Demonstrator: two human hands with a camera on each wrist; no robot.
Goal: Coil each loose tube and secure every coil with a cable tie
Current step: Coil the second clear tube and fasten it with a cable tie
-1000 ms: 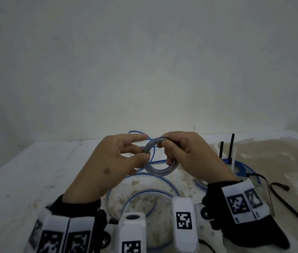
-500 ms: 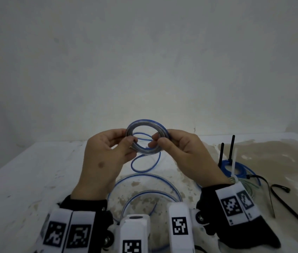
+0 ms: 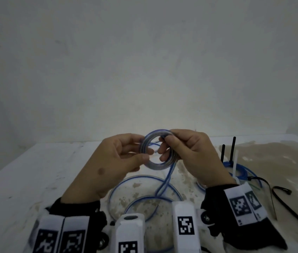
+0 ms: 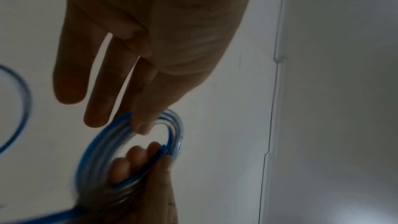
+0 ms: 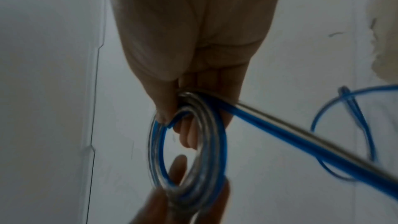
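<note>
A small coil of clear, blue-striped tube (image 3: 155, 166) is held above the table between both hands. My left hand (image 3: 144, 150) pinches its left side with thumb and fingers. My right hand (image 3: 164, 148) grips the right side, with fingers through the ring. In the left wrist view the coil (image 4: 96, 151) looks blurred under my left hand (image 4: 140, 125). The right wrist view shows my right hand (image 5: 172, 117) holding the coil (image 5: 215, 125). The tube's tail (image 3: 169, 176) drops from the coil to loose loops (image 3: 144, 179) on the table.
A tied blue coil (image 3: 239, 170) lies to the right, with black tie ends and a white one sticking up. Loose black cable ties (image 3: 281, 196) lie further right on the stained white table (image 3: 26, 179). A plain wall stands behind.
Both hands raised the coil, turned it, then lowered it slightly. The loose loop behind it has been drawn in. The tail now hangs from the coil's right side.
</note>
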